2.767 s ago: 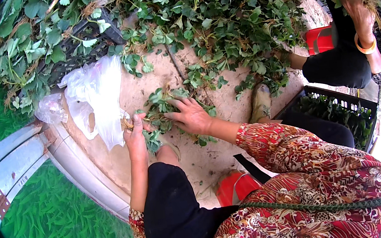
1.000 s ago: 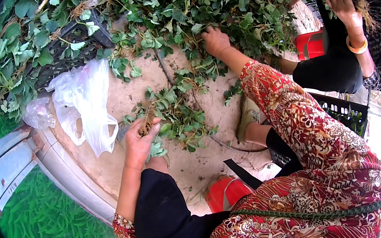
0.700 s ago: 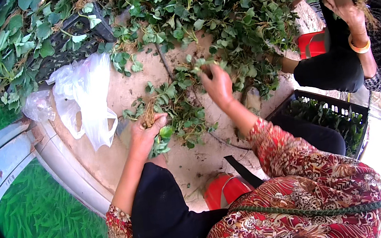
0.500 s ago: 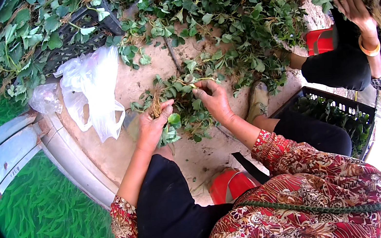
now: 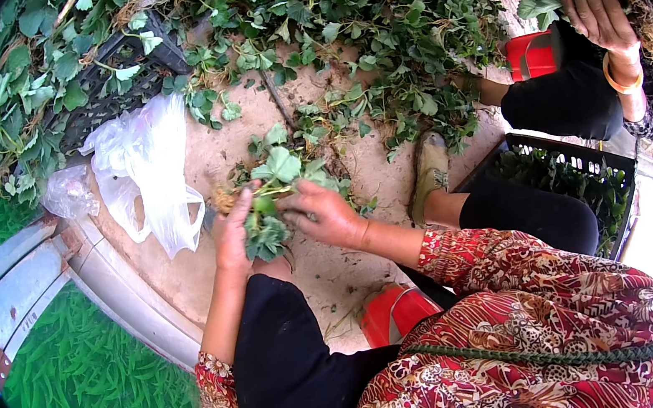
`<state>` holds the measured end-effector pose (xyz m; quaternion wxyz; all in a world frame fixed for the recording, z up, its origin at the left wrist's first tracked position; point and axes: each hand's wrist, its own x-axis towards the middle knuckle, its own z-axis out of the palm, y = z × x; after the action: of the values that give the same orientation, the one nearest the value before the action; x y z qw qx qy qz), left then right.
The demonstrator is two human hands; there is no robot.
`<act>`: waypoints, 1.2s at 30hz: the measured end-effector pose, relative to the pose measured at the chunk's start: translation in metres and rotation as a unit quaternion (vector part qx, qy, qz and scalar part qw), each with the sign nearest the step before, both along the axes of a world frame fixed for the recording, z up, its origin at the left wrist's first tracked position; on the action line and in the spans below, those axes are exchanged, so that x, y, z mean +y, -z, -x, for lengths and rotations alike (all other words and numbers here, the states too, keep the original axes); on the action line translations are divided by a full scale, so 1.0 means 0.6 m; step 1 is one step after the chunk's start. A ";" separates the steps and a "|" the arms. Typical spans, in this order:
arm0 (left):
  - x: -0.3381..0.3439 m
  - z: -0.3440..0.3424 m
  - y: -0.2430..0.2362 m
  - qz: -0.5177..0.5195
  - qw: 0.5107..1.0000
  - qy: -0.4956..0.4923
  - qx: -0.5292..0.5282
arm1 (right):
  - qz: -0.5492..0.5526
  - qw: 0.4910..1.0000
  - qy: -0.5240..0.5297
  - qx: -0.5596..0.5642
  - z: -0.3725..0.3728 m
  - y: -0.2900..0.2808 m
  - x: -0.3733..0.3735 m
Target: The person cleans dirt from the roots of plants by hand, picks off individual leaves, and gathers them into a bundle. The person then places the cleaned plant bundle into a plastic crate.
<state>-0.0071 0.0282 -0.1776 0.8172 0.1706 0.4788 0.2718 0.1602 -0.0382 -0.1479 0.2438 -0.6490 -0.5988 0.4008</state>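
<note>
My left hand [image 5: 234,233] is closed round a small bunch of strawberry seedlings [image 5: 267,238], with green leaves hanging below the fingers and brown roots showing by the fingertips. Beside it, my right hand [image 5: 326,214] pinches the stem of another strawberry seedling [image 5: 280,166], whose broad leaf stands up above both hands. Its fingertips meet the bunch, and part of the stem is hidden behind them. Beyond my hands spreads a big heap of loose strawberry seedlings [image 5: 366,16], leaves and roots tangled together.
White plastic bags [image 5: 144,168] lie left, near a tipped black crate [image 5: 105,81] and a metal rail [image 5: 10,260]. At right, a co-worker's hand [image 5: 602,15] holds a rooted bunch above a red stool [image 5: 532,55]. A black crate of plants [image 5: 567,176] stands beside my leg.
My right hand has come left and down, bringing a seedling against the bunch in my left hand. The co-worker's other hand has reached into the heap.
</note>
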 end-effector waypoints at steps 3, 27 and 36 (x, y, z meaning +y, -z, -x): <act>-0.016 0.041 0.030 -0.114 0.988 -0.057 -0.092 | -0.028 0.991 0.133 -0.009 -0.062 0.033 0.007; -0.025 0.110 0.038 -0.047 0.974 -0.161 0.149 | 0.082 0.987 -0.006 -0.138 -0.043 0.056 0.003; 0.002 0.057 0.021 -0.212 0.942 0.064 0.254 | 0.101 0.958 -0.099 -0.250 0.003 0.138 0.167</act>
<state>-0.0410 0.0294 -0.1901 0.6293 0.4332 0.5897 0.2619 0.1582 0.0618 -0.2307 -0.0217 -0.6870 -0.6586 0.3064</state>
